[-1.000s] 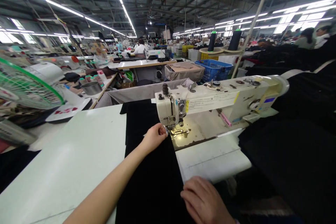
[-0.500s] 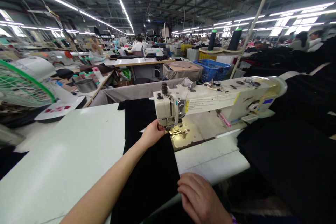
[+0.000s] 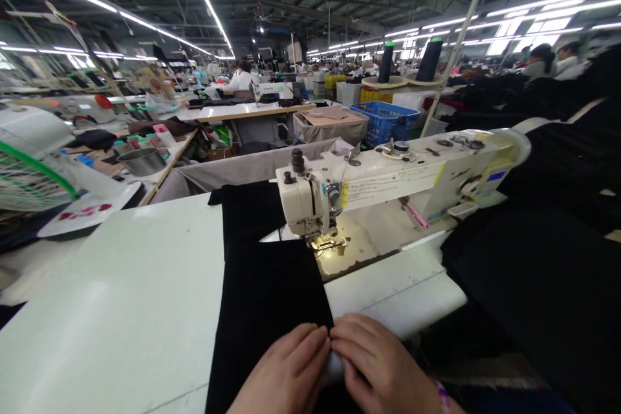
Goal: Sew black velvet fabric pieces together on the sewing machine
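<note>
A length of black fabric (image 3: 272, 291) runs from the sewing machine (image 3: 388, 181) down toward me over the pale table. At its right edge, near the front of the table, my left hand (image 3: 291, 362) pinches the cloth with fingers together. Right beside it, fingertips nearly touching, my right hand (image 3: 373, 356) is closed on the same edge. The fabric's far end lies by the lit needle plate (image 3: 330, 246), under or next to the presser foot; I cannot tell which. Another black piece (image 3: 252, 210) lies behind it.
A green-rimmed fan (image 3: 33, 168) and a metal bowl (image 3: 141, 160) stand at left. Behind the machine are a blue basket (image 3: 384, 123) and cones of black thread (image 3: 429, 61). Dark cloth (image 3: 528, 284) is heaped at right. Several people work farther back.
My left hand has left the needle area and come back to the fabric's near right edge, beside my right hand. My right hand has stayed about there. The view has shifted slightly.
</note>
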A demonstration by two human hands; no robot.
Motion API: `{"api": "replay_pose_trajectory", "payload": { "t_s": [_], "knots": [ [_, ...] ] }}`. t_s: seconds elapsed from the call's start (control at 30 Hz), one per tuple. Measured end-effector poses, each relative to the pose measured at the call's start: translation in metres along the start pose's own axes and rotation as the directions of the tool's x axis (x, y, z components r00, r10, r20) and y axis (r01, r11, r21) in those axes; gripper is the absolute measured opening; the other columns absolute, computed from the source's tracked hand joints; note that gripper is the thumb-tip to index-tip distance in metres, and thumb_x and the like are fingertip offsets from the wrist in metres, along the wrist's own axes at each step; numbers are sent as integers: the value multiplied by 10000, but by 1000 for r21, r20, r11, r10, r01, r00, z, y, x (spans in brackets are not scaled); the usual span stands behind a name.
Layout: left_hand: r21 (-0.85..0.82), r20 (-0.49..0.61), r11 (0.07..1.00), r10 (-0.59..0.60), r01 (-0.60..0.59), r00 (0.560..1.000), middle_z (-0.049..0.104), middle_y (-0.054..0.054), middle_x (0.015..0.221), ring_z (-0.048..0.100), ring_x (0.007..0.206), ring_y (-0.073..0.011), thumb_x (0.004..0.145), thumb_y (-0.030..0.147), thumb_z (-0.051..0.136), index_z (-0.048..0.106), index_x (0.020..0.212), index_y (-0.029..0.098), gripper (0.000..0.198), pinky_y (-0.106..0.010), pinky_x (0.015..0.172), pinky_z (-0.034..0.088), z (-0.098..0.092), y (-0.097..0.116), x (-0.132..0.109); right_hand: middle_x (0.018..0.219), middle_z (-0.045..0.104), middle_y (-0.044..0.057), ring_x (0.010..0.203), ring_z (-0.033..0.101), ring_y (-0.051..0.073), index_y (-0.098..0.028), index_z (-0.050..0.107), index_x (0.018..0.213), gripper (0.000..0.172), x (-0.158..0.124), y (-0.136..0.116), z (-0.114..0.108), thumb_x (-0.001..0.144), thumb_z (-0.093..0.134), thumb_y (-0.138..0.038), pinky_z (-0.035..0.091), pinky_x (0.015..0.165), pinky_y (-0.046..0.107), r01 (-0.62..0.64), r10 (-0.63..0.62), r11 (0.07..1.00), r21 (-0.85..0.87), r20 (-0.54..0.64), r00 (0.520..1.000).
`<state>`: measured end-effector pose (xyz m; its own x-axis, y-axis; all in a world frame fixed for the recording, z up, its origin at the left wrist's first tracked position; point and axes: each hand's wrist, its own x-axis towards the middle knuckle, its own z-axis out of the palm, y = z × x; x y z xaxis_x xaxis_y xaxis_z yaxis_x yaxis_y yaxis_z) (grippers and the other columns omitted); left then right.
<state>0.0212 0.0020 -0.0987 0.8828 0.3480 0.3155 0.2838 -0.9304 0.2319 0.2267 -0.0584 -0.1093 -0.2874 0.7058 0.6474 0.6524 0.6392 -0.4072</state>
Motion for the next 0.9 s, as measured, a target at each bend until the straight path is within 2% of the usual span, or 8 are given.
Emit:
{"api": "replay_pose_trajectory", "payload": {
  "t_s": [0.07,0.17,0.27,0.37,0.53,0.67,0.77,0.9],
  "knots": [
    [82,0,996,39,-39,999,718,-102,1251,683,1135,-268,883,93,547,616,1273,165,402,-375,966,599,5,-11,-3,1010,731,116,979,673,240,-144,658,1096,363,8,2,-1,833,453,0,582,904,382,-37,37,999,3,4,999],
    [134,-14,991,23,-21,1000,711,-109,1265,675,1160,-269,932,134,530,606,1308,161,384,-383,971,601,1,-28,6,1058,716,103,1018,641,241,-166,656,1134,378,19,10,0,858,453,-7,549,952,423,-91,90,996,17,54,994],
    [124,-25,992,-2,5,1000,725,-107,1222,687,1123,-257,957,160,524,627,1281,161,340,-382,945,615,-8,-38,19,1083,704,85,1047,607,242,-178,662,1147,365,30,21,2,873,481,-18,509,992,450,-129,128,992,0,131,983],
    [121,-50,992,29,-22,998,733,-107,1177,692,1089,-253,978,168,501,659,1227,152,295,-402,918,629,-16,-47,31,1087,696,75,1065,579,244,-187,684,1126,306,40,33,6,899,529,-52,483,1004,447,-146,150,989,-38,168,974],
    [100,-60,994,37,-31,998,728,-107,1162,683,1087,-246,996,206,492,685,1183,158,273,-406,918,627,-24,-71,43,1095,657,72,1075,552,243,-209,724,1093,280,57,51,14,880,605,-70,468,960,414,-170,193,975,-144,159,968],
    [63,-66,998,12,-8,998,725,-113,1136,679,1072,-240,1005,242,489,696,1169,164,276,-405,914,622,-25,-91,51,978,644,55,980,551,225,-223,747,1015,201,76,64,18,913,610,-118,459,874,375,-182,236,950,-255,198,952],
    [55,-45,998,-10,13,999,718,-119,1134,668,1078,-235,1015,244,462,699,1158,154,291,-397,932,608,-26,-105,57,903,635,46,918,549,226,-224,746,985,179,88,72,21,913,614,-126,449,818,370,-202,263,938,-282,200,944],
    [83,-7,993,-78,79,997,708,-130,1165,655,1111,-250,1013,255,442,691,1165,140,314,-416,984,574,-30,-117,65,923,645,59,923,560,234,-203,733,980,167,90,70,23,901,616,-114,451,827,381,-229,281,931,-285,157,947]
  ]
}}
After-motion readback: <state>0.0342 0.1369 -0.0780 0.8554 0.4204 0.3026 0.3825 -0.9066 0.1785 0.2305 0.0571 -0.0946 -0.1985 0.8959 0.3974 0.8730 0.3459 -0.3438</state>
